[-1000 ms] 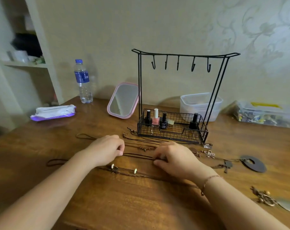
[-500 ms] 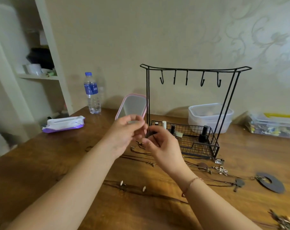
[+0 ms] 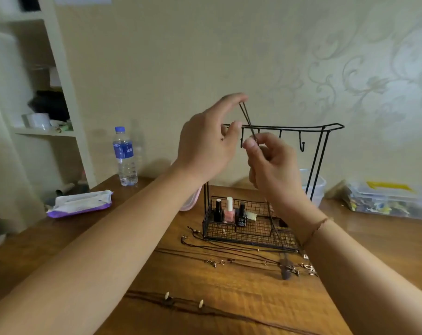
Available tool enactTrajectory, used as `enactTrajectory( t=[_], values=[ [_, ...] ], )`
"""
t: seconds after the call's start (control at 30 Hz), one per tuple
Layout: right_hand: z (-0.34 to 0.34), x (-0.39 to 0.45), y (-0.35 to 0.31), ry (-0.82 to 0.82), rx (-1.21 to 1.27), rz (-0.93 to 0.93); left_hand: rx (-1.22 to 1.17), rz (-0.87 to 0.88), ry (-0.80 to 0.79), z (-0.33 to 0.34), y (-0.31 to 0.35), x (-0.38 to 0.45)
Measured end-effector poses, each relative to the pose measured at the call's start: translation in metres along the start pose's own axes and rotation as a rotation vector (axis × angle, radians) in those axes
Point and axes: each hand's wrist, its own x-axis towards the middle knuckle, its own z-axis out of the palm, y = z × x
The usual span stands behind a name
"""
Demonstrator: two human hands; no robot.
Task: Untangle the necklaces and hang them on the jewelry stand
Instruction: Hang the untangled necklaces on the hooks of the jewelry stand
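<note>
Holding one cord [image 3: 247,119] taut at frame centre, I am pinching its top with my left hand [image 3: 205,143] and gripping it lower with my right hand [image 3: 270,163]. Next I am looping it over a hook on the stand [image 3: 323,151].

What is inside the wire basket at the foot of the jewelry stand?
The wire basket holds three nail polish bottles, two black and one pink, plus a small pale item. The right hand and wrist cover its right end.
</note>
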Motion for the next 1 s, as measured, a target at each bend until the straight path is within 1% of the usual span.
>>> enactTrajectory(
  t=[0.1,0.13,0.2,0.3,0.43,0.47,0.53,0.63,0.67,0.73,0.8,0.83,0.9,1.0],
  values=[
    [-0.003,0.023,-0.017,-0.06,0.259,0.144,-0.127,-0.067,0.07,0.001,-0.007,0.014],
    [-0.004,0.031,-0.02,-0.067,0.307,0.18,-0.17,-0.101,0.087,0.0,-0.009,0.02],
    [-0.002,0.046,-0.024,-0.077,0.342,0.221,-0.238,-0.149,0.13,-0.002,-0.014,0.032],
    [0.009,0.066,-0.024,-0.079,0.363,0.216,-0.316,-0.175,0.184,-0.008,-0.017,0.048],
    [0.026,0.085,-0.02,-0.114,0.379,0.204,-0.325,-0.171,0.224,-0.015,-0.019,0.063],
    [0.03,0.087,-0.018,-0.13,0.343,0.194,-0.326,-0.174,0.236,-0.015,-0.021,0.065],
    [0.035,0.09,-0.011,-0.15,0.195,0.155,-0.318,-0.181,0.256,-0.015,-0.026,0.067],
    [0.036,0.09,-0.002,-0.106,-0.031,0.103,-0.307,-0.195,0.264,-0.009,-0.035,0.062],
    [0.035,0.09,-0.002,-0.075,-0.058,0.097,-0.311,-0.204,0.262,-0.007,-0.038,0.059],
    [0.029,0.091,-0.003,-0.021,-0.008,0.118,-0.321,-0.235,0.233,-0.003,-0.042,0.055],
    [0.023,0.089,-0.007,-0.02,0.057,0.137,-0.31,-0.27,0.187,-0.001,-0.045,0.051],
    [0.02,0.088,-0.009,-0.021,0.037,0.128,-0.298,-0.281,0.165,0.0,-0.047,0.047],
    [0.014,0.086,-0.013,-0.005,-0.097,0.074,-0.282,-0.292,0.121,0.002,-0.05,0.04],
    [0.009,0.082,-0.014,-0.039,-0.436,-0.016,-0.249,-0.305,0.056,0.005,-0.055,0.028]
  ],
)
